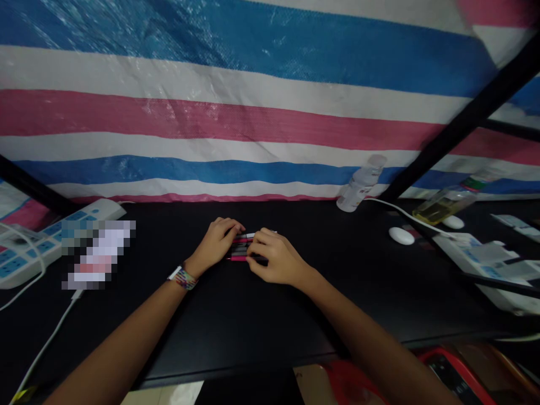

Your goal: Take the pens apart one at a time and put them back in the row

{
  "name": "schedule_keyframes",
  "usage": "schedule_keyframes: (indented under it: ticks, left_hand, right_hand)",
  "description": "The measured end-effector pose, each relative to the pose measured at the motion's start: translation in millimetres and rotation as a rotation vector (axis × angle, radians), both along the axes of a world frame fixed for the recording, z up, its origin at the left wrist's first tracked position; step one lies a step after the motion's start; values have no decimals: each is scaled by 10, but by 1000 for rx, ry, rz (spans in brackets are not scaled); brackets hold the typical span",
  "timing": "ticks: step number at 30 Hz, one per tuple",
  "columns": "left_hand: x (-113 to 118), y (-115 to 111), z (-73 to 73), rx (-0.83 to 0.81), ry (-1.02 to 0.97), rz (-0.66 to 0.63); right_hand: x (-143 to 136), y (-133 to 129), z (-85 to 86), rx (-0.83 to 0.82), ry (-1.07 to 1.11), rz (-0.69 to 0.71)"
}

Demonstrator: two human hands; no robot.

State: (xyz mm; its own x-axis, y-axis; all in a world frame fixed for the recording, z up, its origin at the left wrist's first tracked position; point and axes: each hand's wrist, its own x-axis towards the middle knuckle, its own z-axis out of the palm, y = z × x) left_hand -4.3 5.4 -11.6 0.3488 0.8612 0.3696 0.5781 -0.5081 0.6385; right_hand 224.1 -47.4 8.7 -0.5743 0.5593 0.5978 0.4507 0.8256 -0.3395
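Several slim pens lie side by side on the black tabletop, with pink, white and dark barrels showing between my hands. My left hand rests at their left ends. Its fingers are stretched forward and its thumb touches the pens. Over their right ends my right hand is curled, with bent fingertips and thumb closed on a dark pen. That hand hides much of the row. A patterned band circles my left wrist.
To the left are a power strip and a pixelated, phone-like object on a white cable. A clear bottle, white mouse-like object, bottle of yellow liquid and second power strip stand right. Striped sheeting hangs behind.
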Motion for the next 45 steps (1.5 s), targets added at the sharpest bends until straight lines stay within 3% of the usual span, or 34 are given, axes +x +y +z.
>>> schedule_keyframes:
  ticks: [16,22,27,32,37,41,45]
  left_hand:
    - [22,-42,72,13,-50,12]
    - [82,-207,282,128,-173,-98]
    - [171,-263,299,109,-175,-100]
    - [131,-200,253,120,-249,19]
    - [63,-147,242,95,-302,73]
    - [58,-144,224,38,-280,57]
    - [65,-152,199,13,-266,58]
  right_hand:
    - [9,40,-59,-19,-130,124]
    - [185,135,69,47,31,-63]
    - [234,196,-10,-186,215,-67]
    - [262,342,-109,-441,480,-197]
    - [328,443,-82,-810,769,-61]
    - [323,456,-93,-871,895,-20]
    - [294,452,-124,-834,913,-35]
